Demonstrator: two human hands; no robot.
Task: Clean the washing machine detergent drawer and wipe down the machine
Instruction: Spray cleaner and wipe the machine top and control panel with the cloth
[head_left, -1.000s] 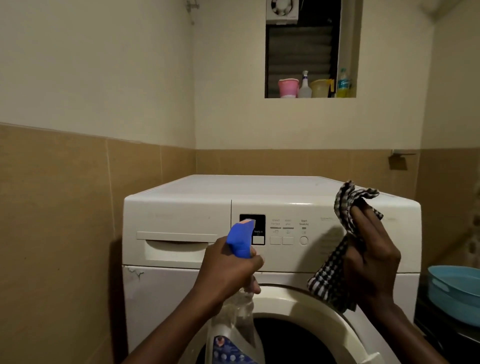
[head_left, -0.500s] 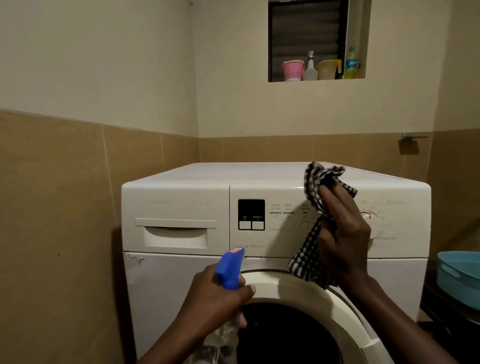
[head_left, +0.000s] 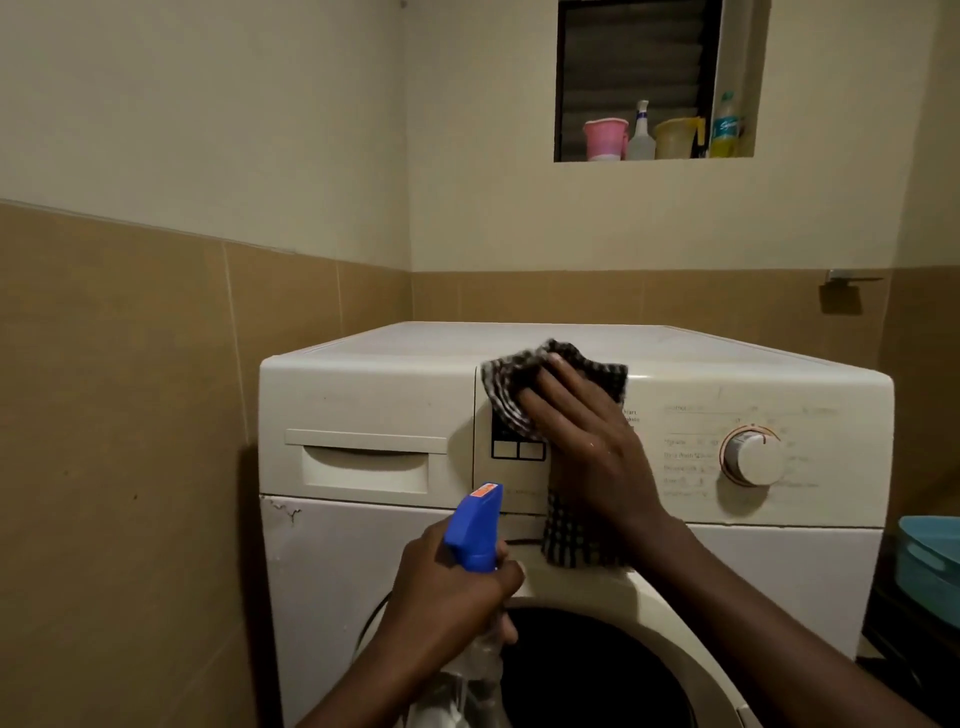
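A white front-loading washing machine (head_left: 701, 561) fills the middle of the view. Its detergent drawer (head_left: 366, 462) at the upper left of the front is closed. My right hand (head_left: 587, 441) presses a black-and-white checked cloth (head_left: 511, 387) flat against the control panel, covering the display and buttons. The cloth's lower end hangs down to the door rim. My left hand (head_left: 449, 592) grips a spray bottle with a blue trigger head (head_left: 475, 525), held low in front of the dark door opening (head_left: 587, 670). A round dial (head_left: 753, 457) shows on the right of the panel.
Tan tiled walls close in on the left and behind the machine. A teal tub (head_left: 930, 561) sits at the right edge. A window ledge above holds a pink cup (head_left: 604, 139), a spray bottle, a yellow jug and another bottle.
My right hand has moved left and up with the cloth, from the panel's right side onto the display. My left hand has lowered the spray bottle away from the panel.
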